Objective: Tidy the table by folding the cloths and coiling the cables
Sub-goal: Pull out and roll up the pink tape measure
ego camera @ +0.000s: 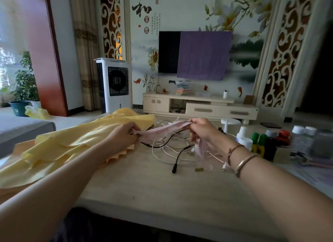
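While the yellow cloth (pixel 75 144) lies crumpled at the table's (pixel 162 191) left, the left hand (pixel 122 135) and right hand (pixel 203 130) pinch a pink ribbon (pixel 162 130) stretched above the tangled cables (pixel 171 150). Folding seems underway; next, the ends likely need bringing together.

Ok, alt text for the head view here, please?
Both hands, left hand and right hand, stretch a pink printed strip above tangled cables on a wooden table. A yellow cloth lies left; bottles stand right.
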